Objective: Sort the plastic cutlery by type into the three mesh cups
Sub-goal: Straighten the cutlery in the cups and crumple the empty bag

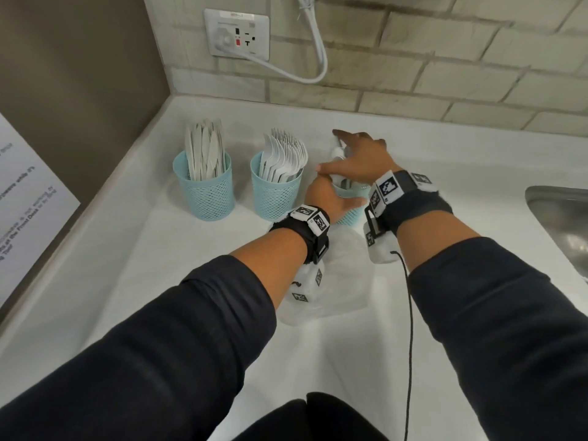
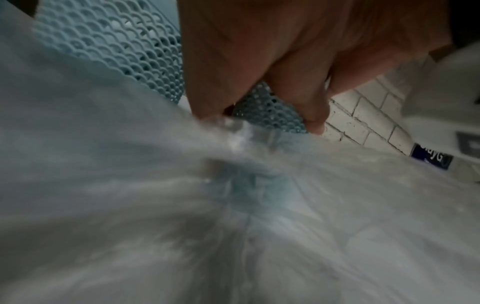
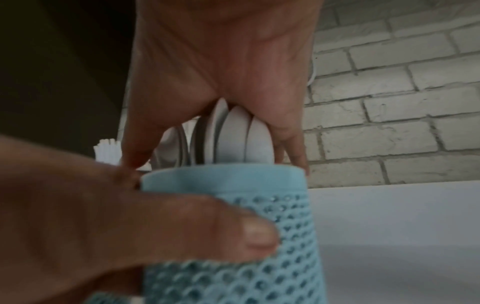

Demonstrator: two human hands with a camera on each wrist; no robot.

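Gripping a light-blue plastic mesh cup point(image 3: 221, 176), the left hand point(image 1: 324, 198) curls round it; the spread right hand point(image 1: 362, 157) touches white plastic spoons point(image 3: 233, 135).

1. The head view gives me bright, even light on the white counter point(image 1: 143, 265), with soft shadows under the forearms.
2. Straight lines bow toward that view's edges. The brick wall point(image 1: 461, 68) curves, and the paper sheet point(image 1: 28, 192) at left is too blurred to read.
3. My left wrist view is dim and grey, and the clear plastic bag point(image 2: 130, 216) fills it as an out-of-focus smear.
4. My right wrist view is dim too. The left hand point(image 3: 103, 216) near the lens is soft, the right hand point(image 3: 221, 61) is shaded, and the mesh cup point(image 3: 233, 236) is fairly sharp. The upper left corner is nearly black.
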